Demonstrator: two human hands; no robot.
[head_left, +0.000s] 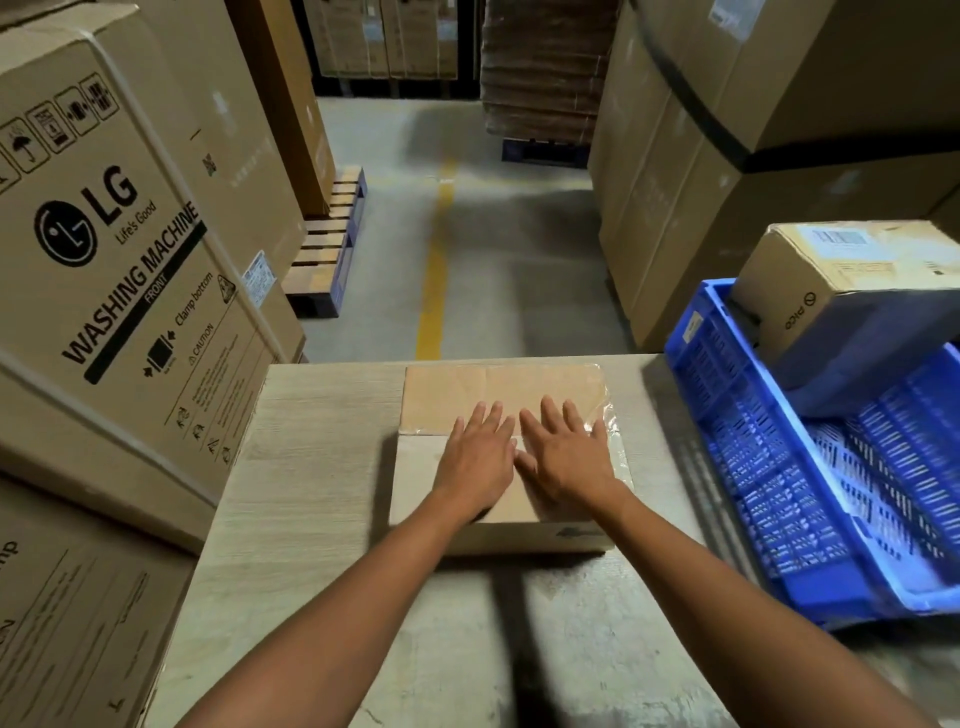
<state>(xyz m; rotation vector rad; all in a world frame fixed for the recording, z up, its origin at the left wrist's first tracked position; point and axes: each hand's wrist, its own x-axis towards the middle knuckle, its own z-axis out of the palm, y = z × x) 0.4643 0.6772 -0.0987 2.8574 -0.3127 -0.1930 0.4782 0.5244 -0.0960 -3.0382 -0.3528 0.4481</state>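
Counter (311, 467) holds the cardboard box (498, 387) at its far middle, blue crate (737, 447) alongside. My left hand (480, 460) and right hand (569, 460) lie flat on top, fingers (548, 410) straight and spread, probably smoothing clear tape (612, 431) to seal it.

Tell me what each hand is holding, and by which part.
Nothing is gripped. The left hand and right hand lie flat, fingers straight, on the top of the cardboard box.
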